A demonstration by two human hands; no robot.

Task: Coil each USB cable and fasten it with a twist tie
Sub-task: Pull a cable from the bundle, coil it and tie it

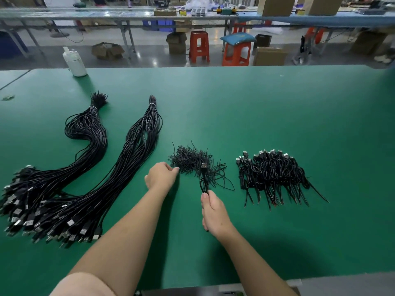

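Observation:
On the green table [256, 116] my right hand [213, 212] is closed around a coiled black USB cable [204, 178], whose plug end sticks up over a heap of black twist ties [190, 160]. At the left edge of that heap my left hand [161, 175] touches the ties with its fingertips; whether it pinches one I cannot tell. Two long bundles of uncoiled black USB cables [136, 150] [85, 133] lie to the left, plugs toward me. A pile of coiled, tied cables [271, 174] lies to the right.
A white plastic bottle [73, 60] stands at the table's far left edge. Beyond the table are orange stools [236, 53], cardboard boxes [269, 55] on the floor and another long workbench [128, 14].

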